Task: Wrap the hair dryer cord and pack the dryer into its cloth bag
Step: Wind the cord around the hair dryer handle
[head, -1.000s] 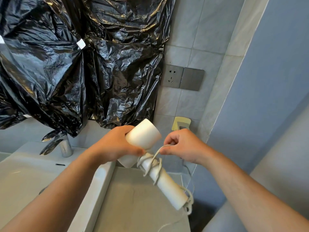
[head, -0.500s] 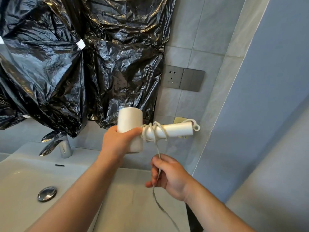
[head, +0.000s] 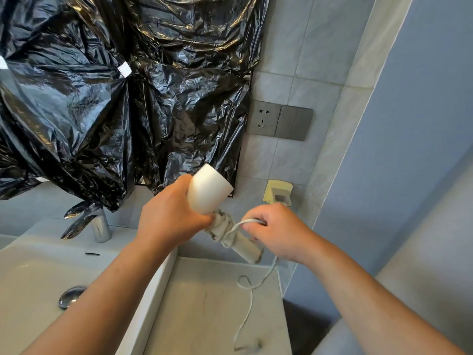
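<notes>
My left hand (head: 169,216) grips the barrel of a white hair dryer (head: 208,189), held in the air above the counter with its handle pointing down and to the right. Several turns of the white cord (head: 247,301) sit around the top of the handle. My right hand (head: 276,230) pinches the cord just to the right of the handle. The loose length of cord hangs down from that hand and trails onto the counter. No cloth bag is in view.
A white sink (head: 38,272) with a chrome tap (head: 101,226) lies at the left, and a grey counter (head: 204,316) sits below the dryer. Black plastic sheeting (head: 115,98) covers the wall. A grey socket (head: 265,117) and a pale wall holder (head: 277,192) are behind my hands.
The dryer has swung from handle level and pointing right to handle pointing down-right. My right hand has risen from below the dryer to beside the handle, bringing the cord around it.
</notes>
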`<state>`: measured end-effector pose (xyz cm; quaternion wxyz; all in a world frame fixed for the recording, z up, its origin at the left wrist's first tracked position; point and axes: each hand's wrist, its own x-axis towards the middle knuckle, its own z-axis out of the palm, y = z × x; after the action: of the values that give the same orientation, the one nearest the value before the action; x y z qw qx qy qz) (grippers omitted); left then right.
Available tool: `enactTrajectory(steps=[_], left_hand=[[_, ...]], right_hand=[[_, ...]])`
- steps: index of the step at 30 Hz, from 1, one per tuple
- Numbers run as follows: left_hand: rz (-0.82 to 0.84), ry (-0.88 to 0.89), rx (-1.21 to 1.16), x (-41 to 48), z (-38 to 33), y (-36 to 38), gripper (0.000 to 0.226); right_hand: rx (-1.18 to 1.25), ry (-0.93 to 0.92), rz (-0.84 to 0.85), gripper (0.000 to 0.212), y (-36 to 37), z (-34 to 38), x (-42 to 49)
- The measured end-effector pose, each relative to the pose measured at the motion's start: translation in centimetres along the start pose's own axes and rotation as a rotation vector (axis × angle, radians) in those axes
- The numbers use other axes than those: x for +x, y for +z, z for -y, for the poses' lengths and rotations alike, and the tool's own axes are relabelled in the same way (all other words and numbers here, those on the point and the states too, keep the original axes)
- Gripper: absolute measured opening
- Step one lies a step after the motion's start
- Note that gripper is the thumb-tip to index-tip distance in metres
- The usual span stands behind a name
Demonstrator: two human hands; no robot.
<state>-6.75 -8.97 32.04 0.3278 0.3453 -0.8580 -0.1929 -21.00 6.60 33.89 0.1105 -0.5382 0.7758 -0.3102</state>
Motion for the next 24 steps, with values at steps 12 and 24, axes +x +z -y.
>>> enactTrajectory(steps=[12, 24], left_hand=[[0.297, 0.014, -0.512, 0.3, 0.0, -2.2, 0.055], [0.393, -0.006, -0.663, 0.5, -0.1, -1.5, 0.061]], right_hand=[[0.581, 0.12, 0.094, 0.016, -2.2, -0.3, 1.2], [0.473, 0.111, 0.074, 0.023, -2.3, -0.9, 1.9]])
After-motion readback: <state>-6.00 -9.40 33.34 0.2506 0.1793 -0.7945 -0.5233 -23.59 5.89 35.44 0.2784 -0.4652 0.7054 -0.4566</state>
